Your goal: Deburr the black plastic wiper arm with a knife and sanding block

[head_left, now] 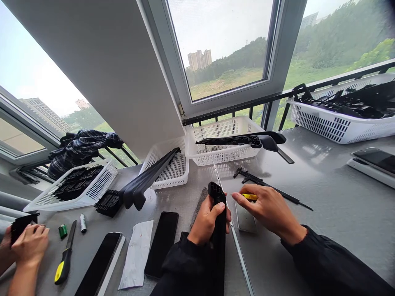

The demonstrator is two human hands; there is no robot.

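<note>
Closest to the lens, the long black plastic part [218, 230] is standing up almost vertical between the two black sleeves, its bottom end running out of the frame. The left hand [207, 220] is wrapping its fingers tight around it just below the top, thumb pressing on the front. The right hand [266, 209] is pinching a small yellow-handled tool [249, 197] between thumb and fingertips, and the thin tip is pointing at the top edge of that part, just about touching it.

All of this is sitting over a grey table [333, 197]. A black caliper [262, 183] is lying right behind the right hand. Left of the left hand, a dark phone [162, 242] is lying flat beside a white paper scrap [137, 253], with another phone [100, 263] further over.

Behind, white baskets [222, 144] are holding more long black parts, some poking out over the rims.

At the far left, another person's hands [26, 244] are gripping a small black piece [21, 224], with a yellow-and-black screwdriver [65, 259] lying near them.
</note>
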